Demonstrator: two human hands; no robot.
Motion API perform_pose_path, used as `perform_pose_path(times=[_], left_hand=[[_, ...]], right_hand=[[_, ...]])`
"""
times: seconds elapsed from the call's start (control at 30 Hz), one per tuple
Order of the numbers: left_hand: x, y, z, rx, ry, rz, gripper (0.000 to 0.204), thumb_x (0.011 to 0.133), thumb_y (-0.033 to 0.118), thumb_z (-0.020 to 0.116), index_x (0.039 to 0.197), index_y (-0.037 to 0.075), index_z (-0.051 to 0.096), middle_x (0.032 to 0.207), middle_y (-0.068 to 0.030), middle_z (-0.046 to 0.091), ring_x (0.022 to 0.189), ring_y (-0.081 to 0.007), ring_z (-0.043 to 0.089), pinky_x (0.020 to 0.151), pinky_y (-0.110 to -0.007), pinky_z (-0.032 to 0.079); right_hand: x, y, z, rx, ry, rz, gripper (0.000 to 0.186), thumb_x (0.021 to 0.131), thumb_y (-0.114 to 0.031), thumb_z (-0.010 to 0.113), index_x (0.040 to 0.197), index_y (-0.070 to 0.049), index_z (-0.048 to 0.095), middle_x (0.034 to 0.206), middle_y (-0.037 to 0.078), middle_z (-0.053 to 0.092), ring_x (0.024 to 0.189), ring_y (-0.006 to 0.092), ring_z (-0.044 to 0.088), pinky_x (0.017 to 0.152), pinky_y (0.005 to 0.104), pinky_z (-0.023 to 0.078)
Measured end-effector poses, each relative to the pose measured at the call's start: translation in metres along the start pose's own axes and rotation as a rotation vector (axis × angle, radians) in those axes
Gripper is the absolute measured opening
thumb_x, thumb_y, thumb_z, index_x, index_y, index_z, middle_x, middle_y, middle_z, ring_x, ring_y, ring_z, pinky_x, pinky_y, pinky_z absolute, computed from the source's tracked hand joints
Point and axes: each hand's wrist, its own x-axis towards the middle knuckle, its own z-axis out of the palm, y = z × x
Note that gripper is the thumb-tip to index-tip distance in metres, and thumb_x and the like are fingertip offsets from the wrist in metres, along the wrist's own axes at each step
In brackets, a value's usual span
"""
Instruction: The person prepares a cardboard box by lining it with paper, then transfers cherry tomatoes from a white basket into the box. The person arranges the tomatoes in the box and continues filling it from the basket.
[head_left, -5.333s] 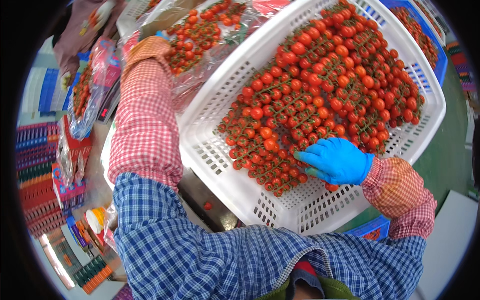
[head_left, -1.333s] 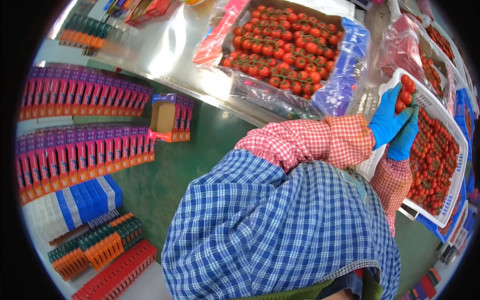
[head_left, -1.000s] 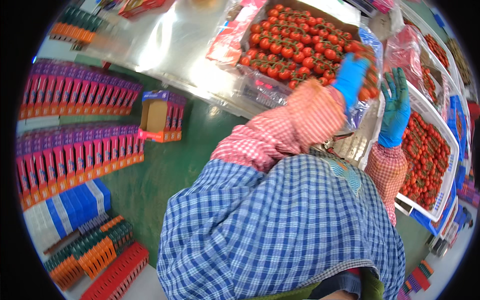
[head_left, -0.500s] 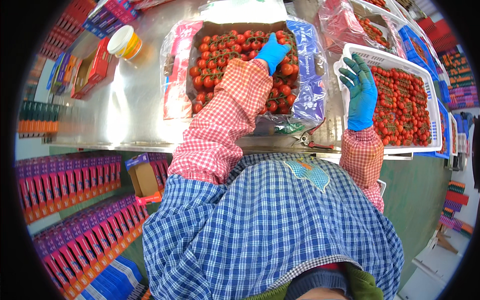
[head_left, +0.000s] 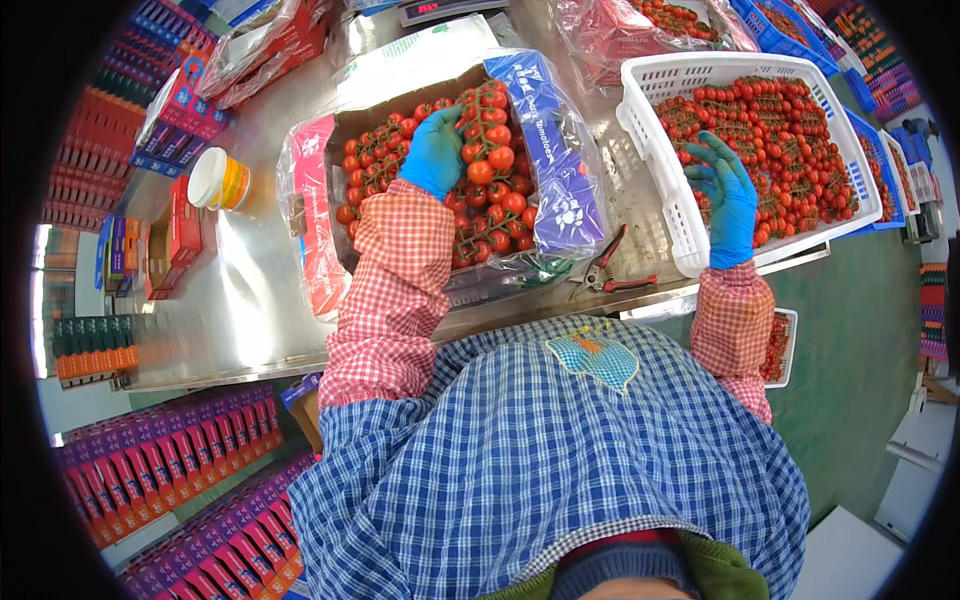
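Observation:
In the cardboard box, lined with clear plastic, lie several trusses of red cherry tomatoes. My blue-gloved left hand is over the box, its fingers closed at the stem of a truss of cherry tomatoes. That truss looks raised above the others along the box's right side; its far end overlaps the back rim. My right hand, also gloved in blue, hovers palm inward over the near left part of a white plastic crate. Its fingers are apart and hold nothing. Many tomato trusses fill the crate.
Red-handled pruning shears lie on the metal table between box and crate. A white-lidded yellow tub stands left, near an open red carton. Behind the box is a digital scale. Stacked cartons stand below the table's left side.
My left hand has drawn back from the box's far right corner, and a tomato truss has come up with it. My right hand stays open by the crate. The whole view has turned somewhat.

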Motion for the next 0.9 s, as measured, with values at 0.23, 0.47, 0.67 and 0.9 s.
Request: perform_pose_path(times=[0.23,0.47,0.67,0.9], left_hand=[[-0.082,0.038,0.013,0.904,0.1,0.287,0.058,0.086,0.023,0.058,0.136,0.007,0.035,0.14,-0.0064,0.036,0.124,-0.0185,0.039,0.103,-0.034,0.034],[-0.149,0.04,0.017,1.992,-0.16,-0.107,0.072,0.072,0.022,0.068,0.137,0.016,0.037,0.131,-0.0186,0.043,0.112,-0.0328,0.048,0.095,-0.039,0.039],[-0.153,-0.001,0.036,2.35,0.02,0.145,0.075,0.066,0.035,0.073,0.133,0.02,0.043,0.134,-0.0158,0.04,0.115,-0.0355,0.041,0.096,-0.047,0.034],[-0.161,0.016,0.006,2.299,-0.168,0.293,0.067,0.064,0.013,0.071,0.127,0.014,0.048,0.142,-0.0121,0.032,0.127,-0.0356,0.031,0.104,-0.047,0.027]], right_hand=[[0.0,0.01,-0.064,-0.19,0.108,0.109,0.036,0.094,-0.019,0.041,0.125,-0.003,0.05,0.112,0.01,0.06,0.085,0.0112,0.058,0.078,0.0244,0.047],[0.025,0.007,-0.079,-0.159,-0.109,-0.015,0.032,0.093,-0.017,0.046,0.119,-0.001,0.055,0.11,0.01,0.061,0.083,0.0109,0.059,0.076,0.0256,0.048],[0.068,-0.042,-0.168,-0.584,0.073,-0.315,0.027,0.09,-0.011,0.052,0.115,-0.006,0.059,0.106,0.004,0.064,0.088,0.0105,0.06,0.078,0.024,0.048],[0.126,-0.013,-0.247,-1.32,-0.278,-0.152,0.027,0.084,-0.019,0.06,0.111,-0.018,0.061,0.106,0.006,0.062,0.095,0.0224,0.061,0.082,0.0368,0.05]])
